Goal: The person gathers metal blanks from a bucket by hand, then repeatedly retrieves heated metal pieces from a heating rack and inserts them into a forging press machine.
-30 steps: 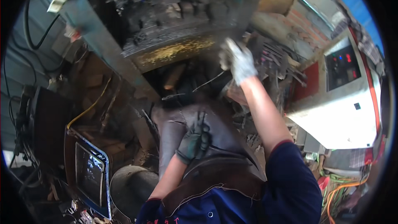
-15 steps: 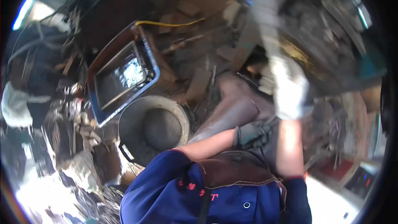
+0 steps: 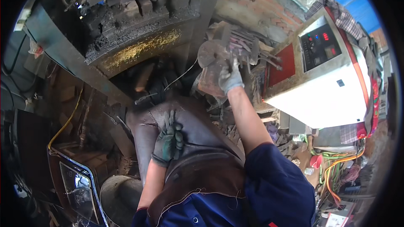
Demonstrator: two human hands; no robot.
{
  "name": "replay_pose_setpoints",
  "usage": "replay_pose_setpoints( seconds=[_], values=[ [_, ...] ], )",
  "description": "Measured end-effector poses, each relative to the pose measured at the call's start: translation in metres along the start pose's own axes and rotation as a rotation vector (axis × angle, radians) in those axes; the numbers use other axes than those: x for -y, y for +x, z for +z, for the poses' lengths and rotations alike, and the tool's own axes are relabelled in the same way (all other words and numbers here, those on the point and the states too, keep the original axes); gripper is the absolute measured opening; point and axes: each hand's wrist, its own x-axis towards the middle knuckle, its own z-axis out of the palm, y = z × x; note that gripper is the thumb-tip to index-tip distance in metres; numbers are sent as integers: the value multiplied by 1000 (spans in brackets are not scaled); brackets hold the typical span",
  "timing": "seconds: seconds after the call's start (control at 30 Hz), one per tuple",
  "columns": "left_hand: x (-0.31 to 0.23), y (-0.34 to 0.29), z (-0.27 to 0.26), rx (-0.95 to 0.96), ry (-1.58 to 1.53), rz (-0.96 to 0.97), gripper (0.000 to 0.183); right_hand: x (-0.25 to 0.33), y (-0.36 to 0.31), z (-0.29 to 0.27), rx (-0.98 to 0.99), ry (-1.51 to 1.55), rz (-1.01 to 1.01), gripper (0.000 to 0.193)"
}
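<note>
My left hand (image 3: 166,145), in a dark green-grey glove, rests on the brown leather apron (image 3: 202,132) over my lap. Its fingers are curled around a slim two-pronged tool (image 3: 170,120), which looks like tongs; the prongs point away from me. Stretched out to the right, my right hand (image 3: 230,79) wears a pale, soiled glove. Its forefinger and thumb are apart, over a rusty block beside a round metal plate (image 3: 206,54). Several metal bars (image 3: 242,42) lie just beyond its fingertips. Nothing is plainly visible in this hand.
A white cabinet (image 3: 320,96) with a dark control panel stands at right. Ahead is a heavy machine frame (image 3: 147,42) holding blocks and yellowish flakes. At lower left are a round bucket (image 3: 110,185) and a blue-edged frame (image 3: 93,180). Hoses (image 3: 330,176) lie at lower right.
The view has swung to the right, bringing the white cabinet in fully. My right hand has moved from near the machine to the bars and plate. My left hand remains at my lap.
</note>
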Motion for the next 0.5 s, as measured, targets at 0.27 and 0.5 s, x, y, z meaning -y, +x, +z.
replay_pose_setpoints(
  seconds=[0.27, 0.5],
  values=[
    [-3, -7, 13, -76, 367, 274, 37, -25, -89, 7, 77, -474, -249, 20],
    [-11, -13, 16, -49, 88, 17, 26, -80, -112, 169, 659, -865, -165, 27]
  ],
)
